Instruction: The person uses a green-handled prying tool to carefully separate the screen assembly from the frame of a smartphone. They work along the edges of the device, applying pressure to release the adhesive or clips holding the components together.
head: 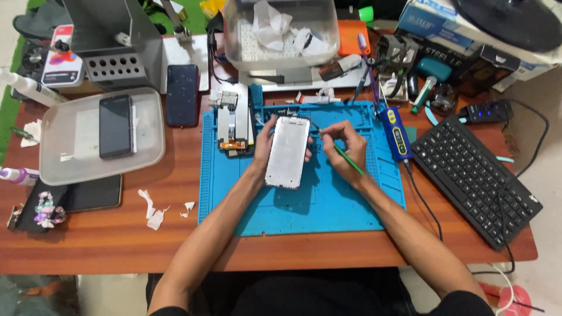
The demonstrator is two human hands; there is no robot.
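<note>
A silver phone frame (287, 153) lies face down over the blue work mat (328, 205). My left hand (263, 146) grips its left edge and holds it slightly tilted. My right hand (345, 145) is closed on a thin green tool (349, 160), its fingers just right of the frame's upper corner. The tool's tip is hidden by my fingers. A taken-apart phone body (233, 126) with a small circuit part lies on the mat's upper left.
A clear tray (58, 158) holding a dark phone (115, 126) sits at left, with another dark phone (182, 95) beside it. A black keyboard (477, 178) lies at right. A blue handheld device (398, 136), screwdrivers, paper scraps (153, 215) and a plastic tub (281, 35) crowd the wooden desk.
</note>
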